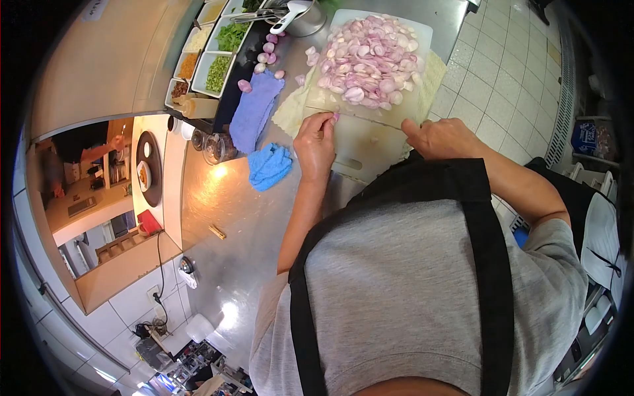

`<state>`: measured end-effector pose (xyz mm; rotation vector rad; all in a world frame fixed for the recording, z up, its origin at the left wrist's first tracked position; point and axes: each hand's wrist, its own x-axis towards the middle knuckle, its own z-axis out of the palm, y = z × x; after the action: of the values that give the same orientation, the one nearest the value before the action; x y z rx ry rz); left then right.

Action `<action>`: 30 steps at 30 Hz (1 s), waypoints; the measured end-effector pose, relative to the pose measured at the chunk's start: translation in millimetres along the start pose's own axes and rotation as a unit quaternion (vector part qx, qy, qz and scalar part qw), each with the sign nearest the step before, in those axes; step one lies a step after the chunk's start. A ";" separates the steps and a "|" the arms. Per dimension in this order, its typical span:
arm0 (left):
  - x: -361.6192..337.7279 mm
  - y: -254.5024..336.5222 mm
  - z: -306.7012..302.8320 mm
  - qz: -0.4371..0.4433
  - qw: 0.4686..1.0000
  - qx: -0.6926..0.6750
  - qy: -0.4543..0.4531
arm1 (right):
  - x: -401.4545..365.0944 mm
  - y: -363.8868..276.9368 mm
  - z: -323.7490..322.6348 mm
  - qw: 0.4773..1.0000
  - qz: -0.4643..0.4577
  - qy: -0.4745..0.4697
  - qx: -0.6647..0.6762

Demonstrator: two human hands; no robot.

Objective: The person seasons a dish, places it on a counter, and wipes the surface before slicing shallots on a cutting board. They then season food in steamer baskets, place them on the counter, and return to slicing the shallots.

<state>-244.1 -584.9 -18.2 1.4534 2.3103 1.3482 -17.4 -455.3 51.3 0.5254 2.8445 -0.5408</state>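
Note:
My left hand [316, 142] is closed in a pinch on a small purple shallot piece [336, 117] at the left side of the white cutting board [370, 146]. My right hand [441, 137] is wrapped round the handle of a knife [371, 121]. Its thin blade runs leftward across the board, its edge close to the shallot at my left fingertips. A large heap of sliced shallots [373, 63] covers the far part of the board. Several whole peeled shallots [269, 47] lie to the left of it.
A light green cloth [287, 113] lies under the board. Left of it are a purple cloth [256, 109] and a blue cloth [269, 166]. Trays of chopped ingredients [216, 72] stand farther left. A metal pot [310, 21] with a white spoon [289, 16] is at the back.

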 end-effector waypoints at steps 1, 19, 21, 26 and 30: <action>-0.3 -1.7 0.9 0.009 1.000 0.004 0.004 | -2.5 -2.5 -2.4 1.000 0.006 -0.005 0.008; -3.7 -1.9 1.3 0.014 1.000 0.015 0.014 | 8.4 -2.1 7.6 0.999 0.010 -0.026 0.022; -2.9 -0.4 1.9 0.013 1.000 0.011 0.016 | 15.2 3.3 13.2 0.999 -0.002 -0.026 0.037; -4.0 -1.0 3.0 0.007 1.000 0.016 0.017 | 13.0 1.3 5.8 1.000 -0.012 -0.009 0.023; -4.8 -1.2 2.8 0.016 0.999 0.021 0.023 | 18.0 -1.2 13.2 0.998 0.001 -0.020 0.063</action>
<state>-240.9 -587.0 -22.4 1.4922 2.3677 1.3633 -32.7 -455.9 35.0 0.5336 2.7850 -0.7241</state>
